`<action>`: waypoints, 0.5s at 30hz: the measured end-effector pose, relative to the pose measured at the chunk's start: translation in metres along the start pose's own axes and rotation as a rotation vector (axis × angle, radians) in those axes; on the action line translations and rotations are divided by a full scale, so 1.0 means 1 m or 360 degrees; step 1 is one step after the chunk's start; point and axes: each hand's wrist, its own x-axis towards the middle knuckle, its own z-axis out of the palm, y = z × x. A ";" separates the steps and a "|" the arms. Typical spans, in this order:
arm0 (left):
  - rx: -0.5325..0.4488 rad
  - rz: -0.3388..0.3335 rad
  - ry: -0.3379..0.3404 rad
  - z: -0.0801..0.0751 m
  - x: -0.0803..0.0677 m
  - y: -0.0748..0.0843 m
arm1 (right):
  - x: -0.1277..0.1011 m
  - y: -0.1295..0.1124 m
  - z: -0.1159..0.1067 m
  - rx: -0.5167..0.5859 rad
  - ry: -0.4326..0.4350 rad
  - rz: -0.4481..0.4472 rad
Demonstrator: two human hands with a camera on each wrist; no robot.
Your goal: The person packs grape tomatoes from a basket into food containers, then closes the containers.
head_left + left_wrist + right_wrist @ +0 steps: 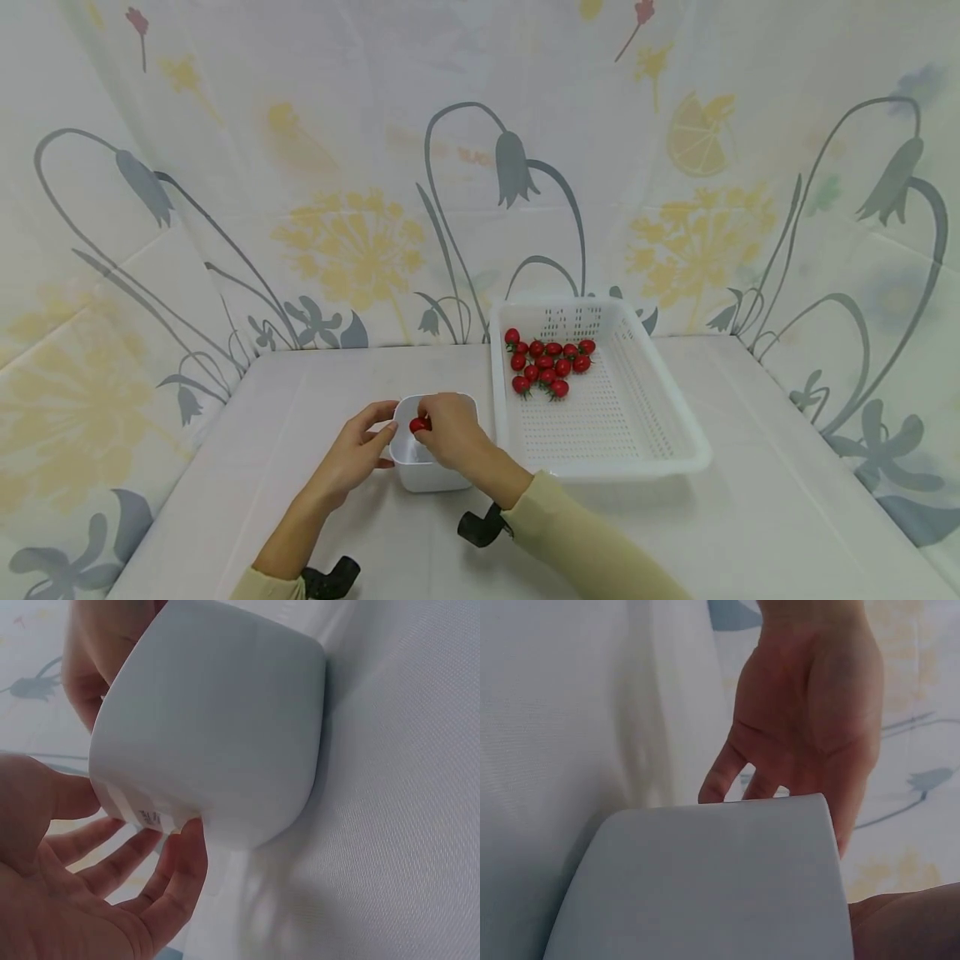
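Observation:
A small white container (433, 475) stands on the table just left of a white perforated basket (630, 433). My right hand (426, 419) pinches a red cherry tomato (417, 425) over the container's opening. My left hand (384, 432) rests against the container's left side with relaxed, nearly straight fingers. Seen from the left wrist, the left hand's (161, 851) fingertips touch the container's (217, 727) lower edge. In the right wrist view the left hand (810, 712) shows beyond the container (712, 885); the tomato is hidden there. Several cherry tomatoes (551, 362) lie clustered at the basket's far left.
A white cloth covers the table (750, 500). A flower-printed cloth backdrop (480, 167) rises behind it and at both sides. Black wrist-camera mounts (480, 527) sit on both forearms. The basket's near and right parts hold nothing.

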 end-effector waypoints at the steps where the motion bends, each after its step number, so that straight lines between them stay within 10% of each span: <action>1: -0.0006 -0.0001 -0.0001 0.000 0.000 0.000 | 0.001 0.000 0.002 -0.0029 0.0009 0.0009; 15: 0.0006 0.0014 0.0060 0.003 -0.004 0.003 | 0.013 -0.001 0.017 -0.0160 0.0014 0.0102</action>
